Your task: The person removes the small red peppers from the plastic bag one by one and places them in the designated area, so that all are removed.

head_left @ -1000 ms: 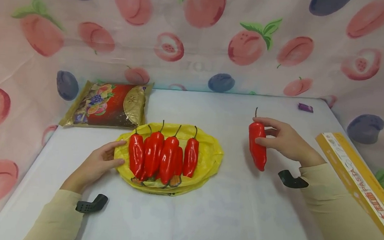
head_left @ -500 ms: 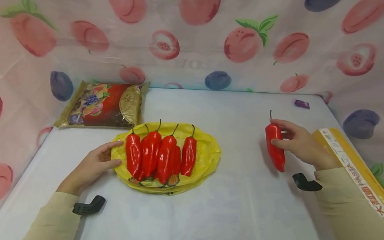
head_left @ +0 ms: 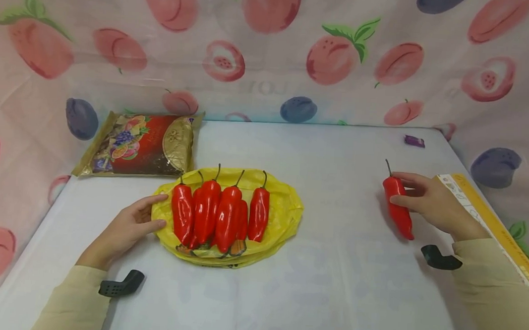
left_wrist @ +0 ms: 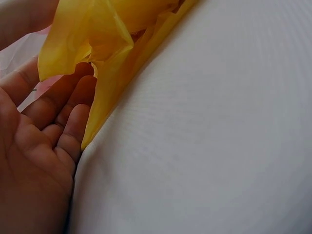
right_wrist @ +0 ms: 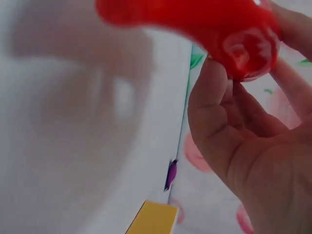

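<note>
A red chili pepper (head_left: 399, 208) with a thin dark stem is held up by my right hand (head_left: 435, 203), between thumb and fingers. In the right wrist view the same pepper lies across the fingertips, above the table. My left hand (head_left: 121, 229) holds the left edge of a rounded yellow plastic bag (head_left: 284, 206). In the left wrist view, the thumb is on one side of the bag's edge and curled fingers (left_wrist: 73, 126) are partly hidden behind it. Several red chili peppers (head_left: 228, 218) lie side by side on the bag, stems pointing away from me.
A gold and red printed packet (head_left: 143, 145) lies at the back left. On the right, a long yellow pasta box (head_left: 484, 209) is partly covered by my right arm. A small purple wrapped piece (head_left: 414, 141) lies at the back right. Fruit-print cloth (head_left: 262, 59) surrounds the white table (head_left: 320, 289).
My right hand has carried the chili pepper to the right and slightly lower, away from the bag. The left hand has stayed at the bag's edge. The head view has shifted slightly.
</note>
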The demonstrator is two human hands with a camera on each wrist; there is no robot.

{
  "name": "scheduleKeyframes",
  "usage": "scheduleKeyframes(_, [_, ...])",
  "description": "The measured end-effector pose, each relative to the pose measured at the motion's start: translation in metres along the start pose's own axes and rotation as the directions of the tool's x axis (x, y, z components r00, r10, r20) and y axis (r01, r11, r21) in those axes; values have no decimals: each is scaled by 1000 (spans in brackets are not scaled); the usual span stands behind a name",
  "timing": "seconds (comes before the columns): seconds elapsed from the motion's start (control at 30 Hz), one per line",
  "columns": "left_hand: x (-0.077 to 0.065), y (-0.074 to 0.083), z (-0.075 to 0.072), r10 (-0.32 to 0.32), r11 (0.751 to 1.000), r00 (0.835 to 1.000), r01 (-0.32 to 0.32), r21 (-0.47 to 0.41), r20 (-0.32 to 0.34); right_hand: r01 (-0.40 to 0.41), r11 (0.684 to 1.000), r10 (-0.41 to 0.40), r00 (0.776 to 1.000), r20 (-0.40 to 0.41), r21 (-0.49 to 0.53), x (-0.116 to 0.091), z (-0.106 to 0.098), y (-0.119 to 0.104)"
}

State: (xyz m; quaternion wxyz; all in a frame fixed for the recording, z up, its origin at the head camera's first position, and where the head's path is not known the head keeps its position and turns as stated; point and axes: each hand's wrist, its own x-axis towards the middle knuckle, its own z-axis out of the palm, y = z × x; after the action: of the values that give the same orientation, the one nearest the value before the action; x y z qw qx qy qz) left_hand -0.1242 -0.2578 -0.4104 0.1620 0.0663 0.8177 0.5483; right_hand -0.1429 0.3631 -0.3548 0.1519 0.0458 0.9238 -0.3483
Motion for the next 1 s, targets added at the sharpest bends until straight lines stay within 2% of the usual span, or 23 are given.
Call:
scheduleKeyframes(0.37, [1,0,0,-27,999,1000,27,28,-4,-32,999,32,999,-27,-4,-1,-5,18])
scheduleKeyframes(0.63, [1,1,0,-19,1000,1000,19,24,-2,-64,997,62,997,-47,-36,1,-7,24])
scheduleKeyframes(1.0, [0,1,0,-1,1000,1000,1,30,-1,-93,992,81,988,-135,-81,6,-5,32])
